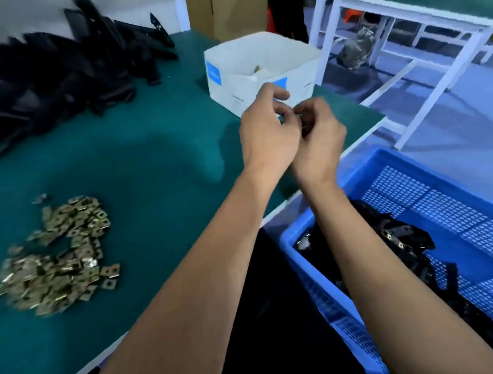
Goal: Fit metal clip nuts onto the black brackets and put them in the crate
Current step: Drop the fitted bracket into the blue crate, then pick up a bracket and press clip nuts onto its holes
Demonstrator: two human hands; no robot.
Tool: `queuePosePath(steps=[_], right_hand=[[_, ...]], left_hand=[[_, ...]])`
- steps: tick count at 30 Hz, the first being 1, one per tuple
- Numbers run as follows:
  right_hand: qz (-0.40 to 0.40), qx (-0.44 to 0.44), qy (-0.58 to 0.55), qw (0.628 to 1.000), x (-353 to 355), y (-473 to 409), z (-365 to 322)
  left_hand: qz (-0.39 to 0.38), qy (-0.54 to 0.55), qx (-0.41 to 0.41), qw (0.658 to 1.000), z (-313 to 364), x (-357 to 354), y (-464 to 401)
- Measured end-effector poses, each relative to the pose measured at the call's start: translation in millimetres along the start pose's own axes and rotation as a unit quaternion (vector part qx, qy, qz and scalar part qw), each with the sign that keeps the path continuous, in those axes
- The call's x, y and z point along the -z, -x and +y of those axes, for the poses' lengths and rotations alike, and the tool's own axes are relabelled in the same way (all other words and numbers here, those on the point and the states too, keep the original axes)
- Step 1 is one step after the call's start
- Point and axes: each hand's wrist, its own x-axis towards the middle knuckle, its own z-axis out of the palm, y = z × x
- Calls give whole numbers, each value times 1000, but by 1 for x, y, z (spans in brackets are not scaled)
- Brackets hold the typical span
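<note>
My left hand (268,129) and my right hand (319,138) meet fingertip to fingertip above the green table (159,151), just in front of the white box. Both have curled fingers that pinch a small, thin piece (303,125) between them. Most of it is hidden, so I cannot tell what it is. A heap of brass-coloured clip nuts (59,257) lies at the near left of the table. Black brackets (54,73) are piled at the far left. The blue crate (403,185) stands at the lower right and holds several black brackets with nuts (397,242).
An open white cardboard box (263,70) sits at the table's far right corner, just behind my hands. A brown carton (232,9) stands beyond it. White-framed benches (418,12) fill the right background. The table's edge runs diagonally past the crate.
</note>
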Motion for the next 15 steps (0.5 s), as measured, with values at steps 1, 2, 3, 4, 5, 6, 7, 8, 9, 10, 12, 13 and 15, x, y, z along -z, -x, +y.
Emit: queuePosePath(steps=[1,2,3,4,5,6,7,8,9,10,12,13,15], right_hand=[[-36,6,-3,999,-15,1,-16],[-81,13,-6,997,-37,6,-35],[-122,20,-2,992,-55,10,-50],[-163,30,-2,986,-72,16,-64],[-209,41,-8,977,-93,25,-82],[-249,54,-9,967,-109,34,-96],[-293,72,-8,953,-129,47,-114],[-328,91,-1,940,-143,58,-127],[-360,113,3,926,-156,69,-140],[-391,138,8,910,-173,83,-156],[-442,194,37,875,-200,106,-179],[-461,218,55,858,-213,115,-188],[-481,250,76,837,-237,130,-205]], left_hand=[[24,-11,15,1000,-3,20,-5],[51,-32,30,998,-10,48,-12],[68,-52,42,995,-16,71,-17],[84,-71,57,992,-23,94,-20],[105,-89,71,988,-33,125,-22],[120,-94,92,984,-42,148,-22],[142,-96,113,979,-54,178,-22],[160,-97,131,974,-63,201,-20],[179,-99,149,967,-74,223,-17],[204,-103,165,959,-84,250,-11],[251,-107,179,945,-103,294,3],[272,-117,180,938,-111,314,11],[325,-127,183,919,-123,345,26]])
